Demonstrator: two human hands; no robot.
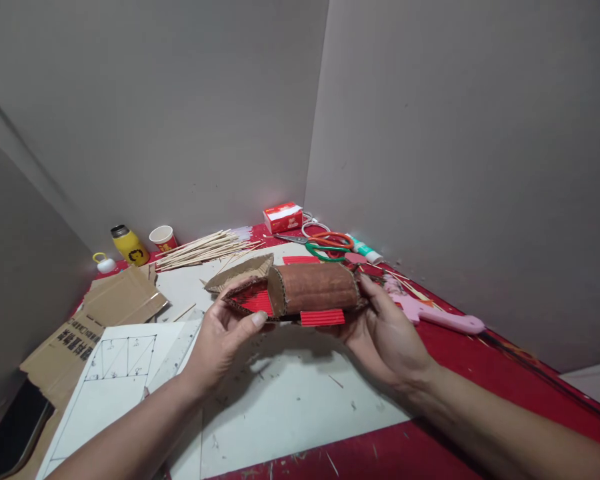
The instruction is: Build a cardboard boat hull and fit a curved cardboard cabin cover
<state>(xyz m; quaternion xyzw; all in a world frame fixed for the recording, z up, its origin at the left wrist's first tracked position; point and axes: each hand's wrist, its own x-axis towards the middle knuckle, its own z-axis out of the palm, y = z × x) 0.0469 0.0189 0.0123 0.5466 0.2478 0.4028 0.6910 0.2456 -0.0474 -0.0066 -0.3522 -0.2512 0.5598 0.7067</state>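
A cardboard model boat point(320, 288) is held up over the white paper, with a rounded brown cover and red corrugated lining in its open pointed end. My left hand point(230, 333) grips that pointed end, its thumb on the near rim. Around the covered end my right hand point(383, 327) is closed, with its fingers partly hidden behind and beneath. A red corrugated strip point(323, 318) sticks out from the boat's near side. Behind the pointed end shows another pointed cardboard piece point(240, 272); whether it is joined to the boat I cannot tell.
Green- and orange-handled scissors point(325, 248), a pink glue gun point(440, 316) and a tube point(365, 249) lie behind and to the right. Bamboo sticks point(200, 249), a paper cup point(163, 238), a yellow bottle point(129, 245) and cardboard sheets point(125, 297) are on the left. Grey walls enclose the table.
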